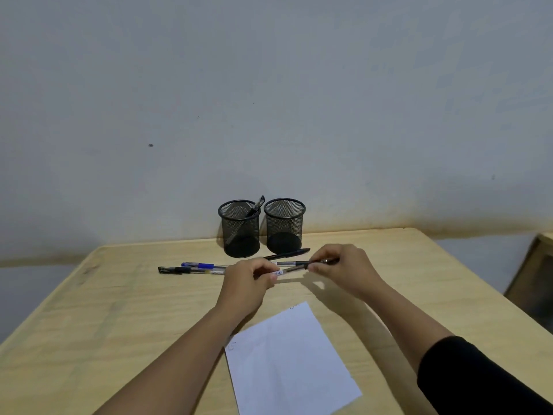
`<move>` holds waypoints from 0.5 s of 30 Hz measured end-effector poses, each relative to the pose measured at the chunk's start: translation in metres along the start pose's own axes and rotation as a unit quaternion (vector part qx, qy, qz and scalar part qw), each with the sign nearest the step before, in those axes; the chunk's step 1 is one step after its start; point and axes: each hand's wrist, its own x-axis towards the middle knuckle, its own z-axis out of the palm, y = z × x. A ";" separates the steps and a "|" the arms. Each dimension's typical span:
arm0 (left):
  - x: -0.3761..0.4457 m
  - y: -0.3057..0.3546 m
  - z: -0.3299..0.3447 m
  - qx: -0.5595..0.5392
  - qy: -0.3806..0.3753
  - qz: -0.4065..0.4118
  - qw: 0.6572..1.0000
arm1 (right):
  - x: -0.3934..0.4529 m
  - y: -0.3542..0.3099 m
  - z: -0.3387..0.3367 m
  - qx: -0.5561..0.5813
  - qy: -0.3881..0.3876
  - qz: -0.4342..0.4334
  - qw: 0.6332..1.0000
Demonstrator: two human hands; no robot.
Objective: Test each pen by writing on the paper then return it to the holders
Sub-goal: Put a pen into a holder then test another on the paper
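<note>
Holding one pen [288, 269] crosswise between both hands above the tabletop [119, 310], left hand [248, 283] pinching the barrel, right hand [338, 268] pinching the cap end. Long axis runs left-right; paper [287, 357] lies nearer me, holders [260, 226] beyond.

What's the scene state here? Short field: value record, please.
held pen: clear pen, gripped at either end by left hand and right hand
left holder: one pen inside
right holder: no pen visible
loose pens: blue pen, black-capped pen, black pen, on table
paper: faint marks, near the person
</note>
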 end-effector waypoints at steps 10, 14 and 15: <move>-0.022 0.033 -0.022 -0.216 -0.001 0.001 0.976 | -0.010 -0.076 0.000 0.251 0.065 -0.059 0.964; -0.030 0.041 -0.049 -0.236 0.137 0.021 0.962 | -0.025 -0.094 0.010 0.166 0.019 -0.118 0.979; -0.033 0.043 -0.057 -0.244 0.158 0.039 0.956 | -0.030 -0.096 0.013 0.141 0.005 -0.127 0.982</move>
